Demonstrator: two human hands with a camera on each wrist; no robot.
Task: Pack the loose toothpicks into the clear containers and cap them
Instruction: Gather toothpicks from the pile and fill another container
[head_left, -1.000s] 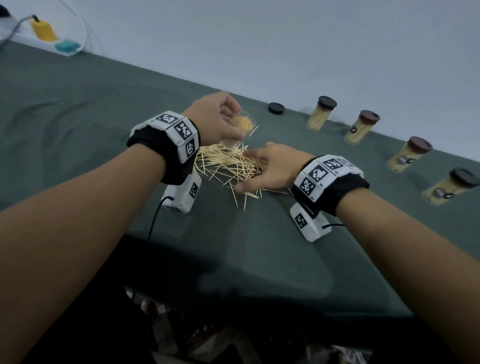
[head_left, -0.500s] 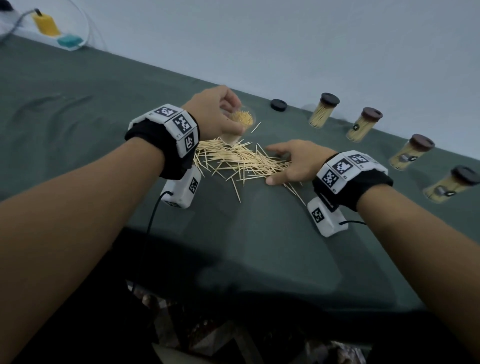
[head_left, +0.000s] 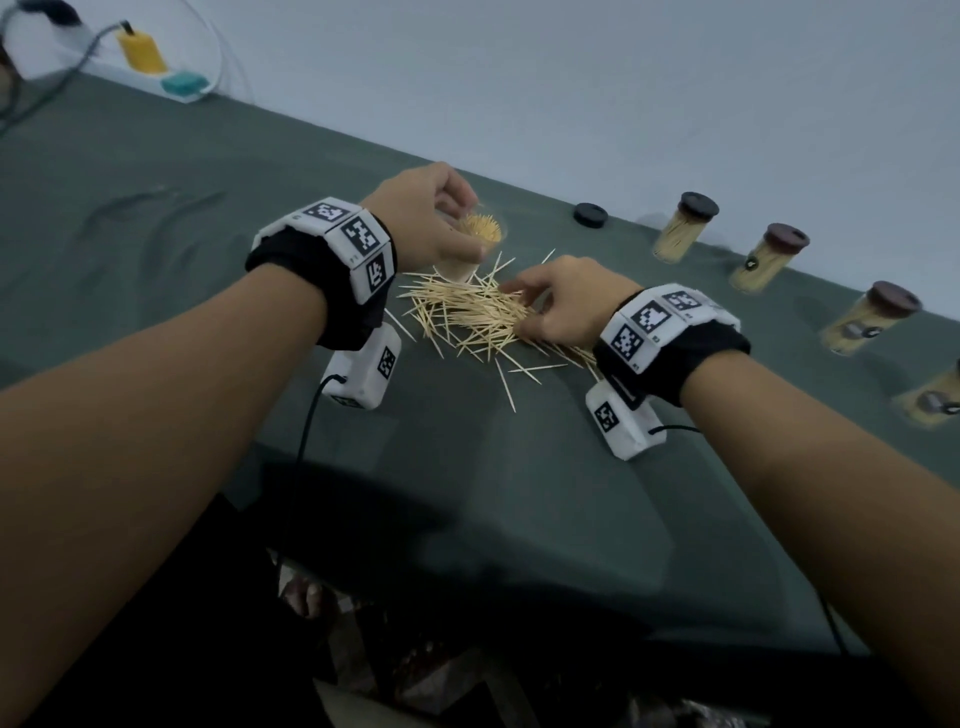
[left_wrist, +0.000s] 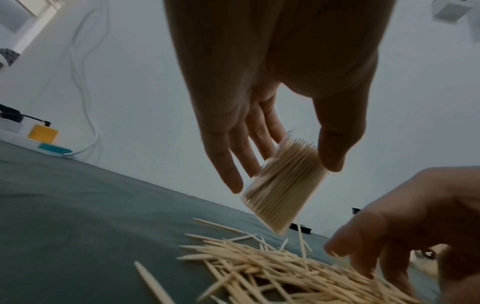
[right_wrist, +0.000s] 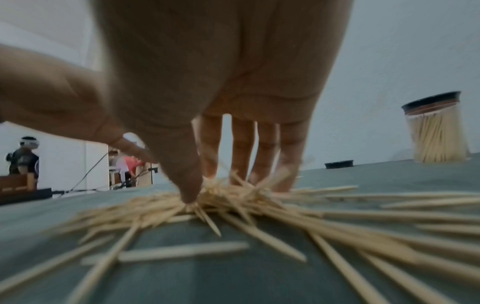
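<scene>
The left hand (left_wrist: 262, 115) holds the open container (left_wrist: 281, 185) in its grip while the right hand (head_left: 566, 306) pinches at loose toothpicks (head_left: 467, 317) on the bench (head_left: 156, 260).

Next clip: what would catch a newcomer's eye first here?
The pile of loose toothpicks on the green cloth at centre, with the right hand gathering a bunch from it. Just behind, the left hand holds an uncapped container, tilted and nearly full. A row of capped containers lines the far edge.

Dim, flat light; wrist views blurred, perhaps by motion.
</scene>
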